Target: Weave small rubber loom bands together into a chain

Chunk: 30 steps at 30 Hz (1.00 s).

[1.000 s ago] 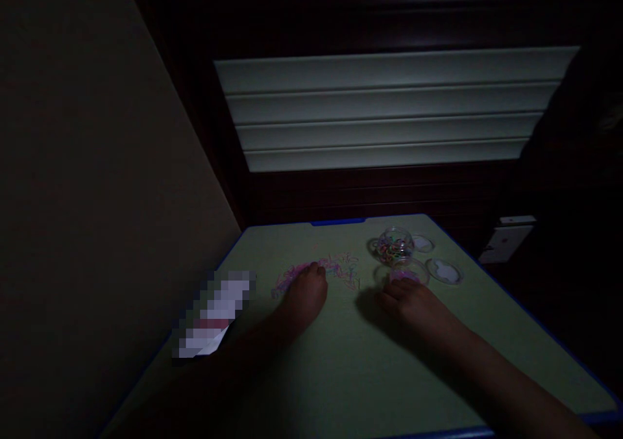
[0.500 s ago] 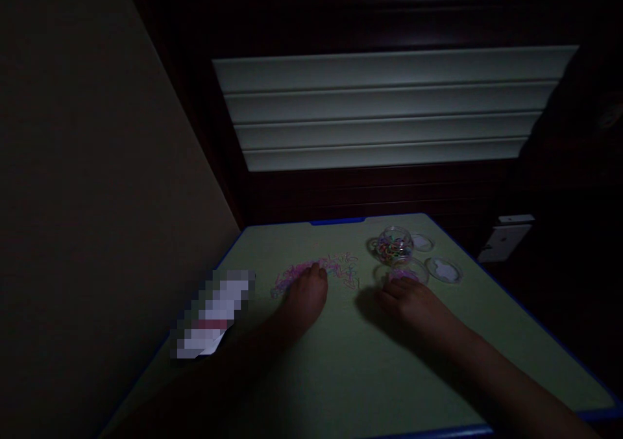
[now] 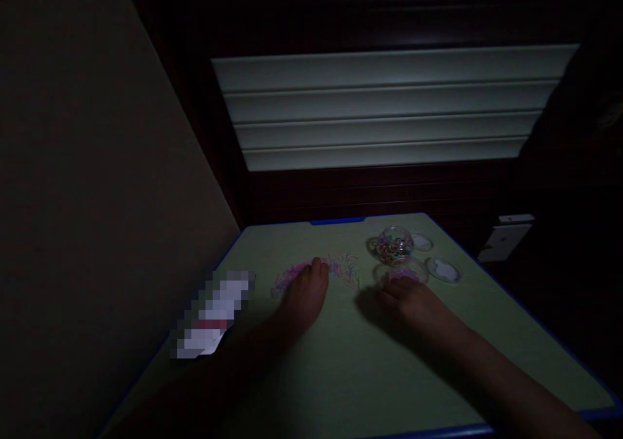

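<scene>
A loose pile of small pink and multicoloured loops, which look like rubber bands, is spread over the pale green table. My left hand rests at the pile's near side with its fingers curled down into it; what lies between the fingertips is hidden. Just in front of a clear round container with pink loops inside, my right hand is closed, fingertips together. Whatever it pinches cannot be made out. Behind that container stands a clear jar of multicoloured loops.
Two clear lids with white labels, a rear lid and a nearer lid, lie right of the containers. A blurred-out white packet is at the table's left edge. Beyond the table stands a dark panel with white slats.
My left hand has shifted very slightly up and to the right over the pile. My right hand stays almost where it was by the container.
</scene>
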{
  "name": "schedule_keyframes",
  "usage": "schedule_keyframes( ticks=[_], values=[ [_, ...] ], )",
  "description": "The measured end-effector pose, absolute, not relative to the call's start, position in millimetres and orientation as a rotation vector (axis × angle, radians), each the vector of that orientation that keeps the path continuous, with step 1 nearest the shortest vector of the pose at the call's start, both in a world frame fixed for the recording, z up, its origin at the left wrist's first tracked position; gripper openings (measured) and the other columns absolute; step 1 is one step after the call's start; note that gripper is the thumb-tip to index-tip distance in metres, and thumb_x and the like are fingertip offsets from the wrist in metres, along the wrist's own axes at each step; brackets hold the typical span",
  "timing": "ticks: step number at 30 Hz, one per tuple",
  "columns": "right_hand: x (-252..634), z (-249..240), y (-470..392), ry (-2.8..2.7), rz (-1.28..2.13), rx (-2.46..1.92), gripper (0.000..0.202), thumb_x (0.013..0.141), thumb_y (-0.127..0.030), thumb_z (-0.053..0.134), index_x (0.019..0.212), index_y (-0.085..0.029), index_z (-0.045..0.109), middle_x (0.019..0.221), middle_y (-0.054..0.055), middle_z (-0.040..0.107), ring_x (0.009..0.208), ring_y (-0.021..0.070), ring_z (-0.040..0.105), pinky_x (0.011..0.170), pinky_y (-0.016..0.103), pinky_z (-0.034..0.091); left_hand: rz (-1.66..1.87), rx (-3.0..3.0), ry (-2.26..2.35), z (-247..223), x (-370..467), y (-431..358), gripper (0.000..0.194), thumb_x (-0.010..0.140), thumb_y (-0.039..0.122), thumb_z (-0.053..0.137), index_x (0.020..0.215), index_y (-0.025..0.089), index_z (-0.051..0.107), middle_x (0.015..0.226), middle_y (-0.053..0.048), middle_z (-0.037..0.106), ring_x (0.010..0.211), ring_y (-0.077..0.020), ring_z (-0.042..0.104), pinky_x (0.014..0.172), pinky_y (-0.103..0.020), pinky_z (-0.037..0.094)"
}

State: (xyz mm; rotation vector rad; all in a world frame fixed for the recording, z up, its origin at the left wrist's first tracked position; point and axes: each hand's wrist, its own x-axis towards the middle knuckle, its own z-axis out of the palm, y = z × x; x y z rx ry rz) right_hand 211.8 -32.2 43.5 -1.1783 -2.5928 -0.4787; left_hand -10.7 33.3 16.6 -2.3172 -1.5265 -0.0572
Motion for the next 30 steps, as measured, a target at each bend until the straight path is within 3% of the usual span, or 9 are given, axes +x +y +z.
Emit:
schedule_keyframes(
  ticks=[7,13,16,22,30],
  values=[
    [211,47,-34,-2.605,-0.466,-1.180,0.009,0.078,-0.008,0.054,0.078,-0.016,0.056,0.073,0.003,0.059,0.068,0.0149,0.052,0.066,0.029,0.033,-0.112,-2.373,-1.538,16,-9,32,0.029,0.080,0.001,0.032,0.100,0.013,0.048,0.101,-0.010,0.048,0.079,-0.0172,0.054,0.065,-0.026,0.046],
    [212,48,-33,-2.572,-0.477,-1.206,0.007,0.078,-0.010,0.055,0.077,-0.017,0.057,0.072,0.003,0.058,0.069,0.0154,0.051,0.070,0.030,0.031,-0.255,-2.598,-1.422,14,-8,27,0.026,0.083,0.005,0.033,0.102,0.013,0.048,0.109,-0.012,0.047,0.099,-0.0212,0.049,0.083,-0.032,0.043],
    [212,49,-33,-2.543,-0.497,-1.210,0.008,0.079,-0.009,0.054,0.078,-0.016,0.058,0.074,0.004,0.059,0.072,0.0163,0.051,0.071,0.030,0.031,-0.454,-2.750,-1.283,17,-5,21,0.024,0.087,0.009,0.029,0.099,0.015,0.049,0.101,-0.010,0.050,0.100,-0.0207,0.046,0.087,-0.034,0.041],
    [212,53,-36,-2.464,-0.445,-1.273,0.008,0.079,-0.010,0.055,0.082,-0.016,0.060,0.074,0.004,0.059,0.069,0.0166,0.049,0.067,0.029,0.031,-0.984,-3.006,-1.384,27,6,6,0.022,0.093,0.023,0.026,0.088,0.019,0.046,0.086,-0.003,0.052,0.081,-0.0142,0.050,0.075,-0.027,0.041],
    [212,51,-37,-2.354,-0.377,-1.152,0.017,0.086,-0.015,0.048,0.096,-0.014,0.061,0.076,0.006,0.059,0.071,0.0164,0.050,0.068,0.028,0.035,-1.216,-3.162,-1.540,16,10,2,0.020,0.092,0.030,0.030,0.084,0.020,0.045,0.069,0.002,0.049,0.066,-0.0112,0.047,0.062,-0.022,0.037]
  ],
)
